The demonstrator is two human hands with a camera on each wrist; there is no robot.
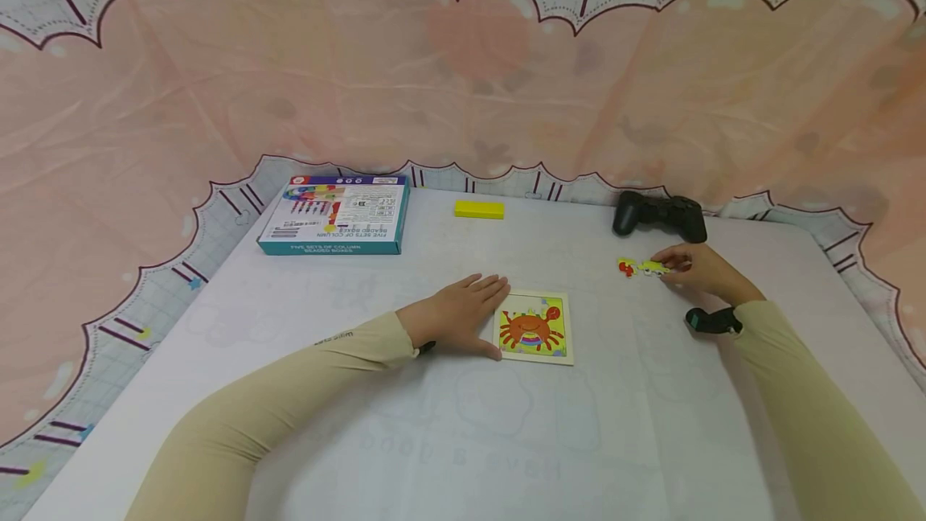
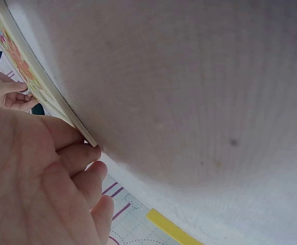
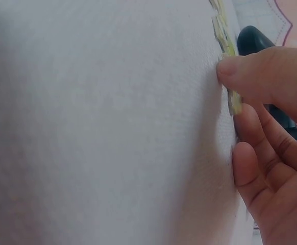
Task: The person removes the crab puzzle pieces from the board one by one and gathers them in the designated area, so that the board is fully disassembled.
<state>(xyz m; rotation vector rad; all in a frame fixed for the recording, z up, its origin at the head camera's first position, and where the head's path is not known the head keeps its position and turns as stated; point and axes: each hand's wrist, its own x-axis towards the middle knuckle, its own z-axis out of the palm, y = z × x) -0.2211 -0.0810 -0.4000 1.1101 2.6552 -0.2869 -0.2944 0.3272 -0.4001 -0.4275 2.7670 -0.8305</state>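
A square puzzle board (image 1: 533, 328) with a red crab picture lies on the white table. My left hand (image 1: 463, 316) rests at its left side, fingers extended by the far corner and thumb by the near one. In the left wrist view, fingertips (image 2: 92, 151) touch the corner of the board's pale rim (image 2: 62, 102). Off to the right, my right hand (image 1: 690, 270) pinches a small yellow-and-white puzzle piece (image 1: 653, 268), which stays low at the tabletop. A red-and-yellow piece (image 1: 625, 267) lies just left of it. The right wrist view shows the thumb (image 3: 230, 69) against the piece's edge.
Behind my right hand sits a black game controller (image 1: 658, 215). A yellow block (image 1: 479, 210) lies at the back middle. Toward the back left is a flat blue-and-white box (image 1: 333, 215). A patterned curtain (image 1: 463, 87) hangs beyond the table.
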